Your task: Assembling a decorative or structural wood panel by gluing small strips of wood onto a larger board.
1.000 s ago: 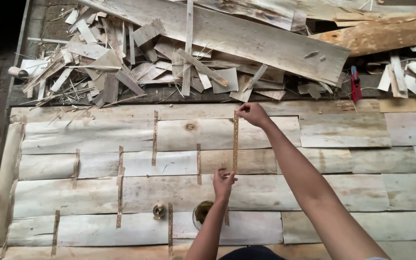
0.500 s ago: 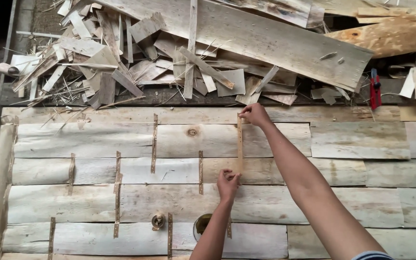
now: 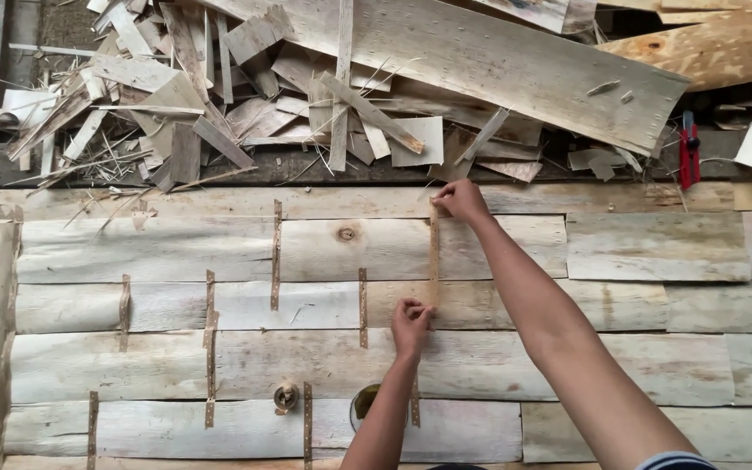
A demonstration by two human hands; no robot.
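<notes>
Two hands on one brown tape strip (image 3: 434,252), laid upright over a seam in the pale veneer sheets (image 3: 176,252) on the table. Right hand (image 3: 461,201) pinches the strip's top end; left hand (image 3: 411,317) pinches its lower end. Scrap wood pile (image 3: 219,96) lies beyond; tape roll (image 3: 285,396) near left forearm.

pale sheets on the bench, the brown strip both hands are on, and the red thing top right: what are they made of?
Pale sheets: thin wood veneer, by the look, raw and unfinished; grain and a knot show.
Brown strip, right hand at its top and left hand at its bottom: probably paper tape, matte, with a perforated look.
Red tool: likely plastic or painted metal; too small to tell.
</notes>
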